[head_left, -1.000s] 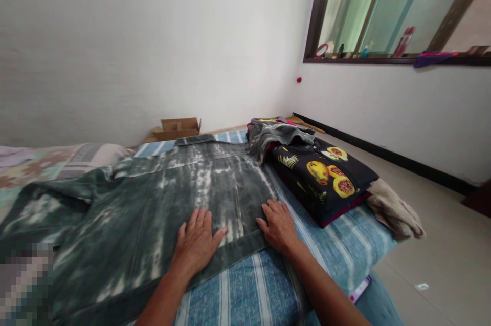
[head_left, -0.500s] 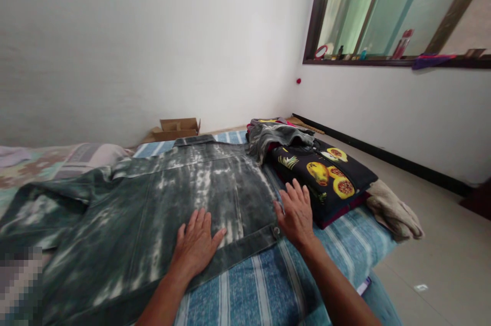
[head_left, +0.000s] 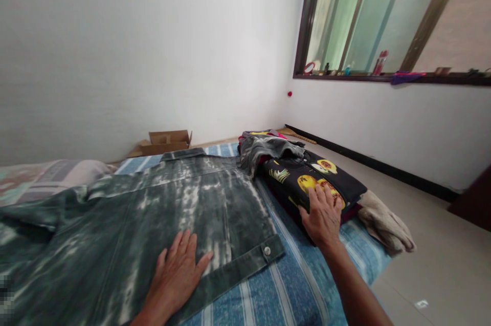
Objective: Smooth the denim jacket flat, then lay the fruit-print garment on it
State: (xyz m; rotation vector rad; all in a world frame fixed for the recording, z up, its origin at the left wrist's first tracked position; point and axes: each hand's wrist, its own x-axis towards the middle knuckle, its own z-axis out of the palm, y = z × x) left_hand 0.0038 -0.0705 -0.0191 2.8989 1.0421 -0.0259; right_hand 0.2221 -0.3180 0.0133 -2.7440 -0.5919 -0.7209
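Observation:
A dark grey-green denim jacket (head_left: 153, 218) with pale bleached patches lies spread over the bed, its hem with a metal button towards me. My left hand (head_left: 178, 267) rests flat on the lower part of the jacket, fingers stretched and thumb apart. To the right is a stack of folded clothes, topped by a black garment (head_left: 295, 177) printed with papayas. My right hand (head_left: 322, 213) is at the near side of that garment, fingers extended over the fruit print, holding nothing. One jacket sleeve (head_left: 255, 154) lies across the stack's far end.
A blue striped bed sheet (head_left: 291, 285) lies under the clothes. A beige cloth (head_left: 385, 221) hangs at the bed's right edge. Behind the bed stands an open cardboard box (head_left: 169, 142). Bottles and a small mirror (head_left: 309, 67) line the window sill.
My right hand has moved right, from the jacket's hem corner to the papaya-print garment. My left hand stays flat on the jacket. The view has shifted slightly up and right.

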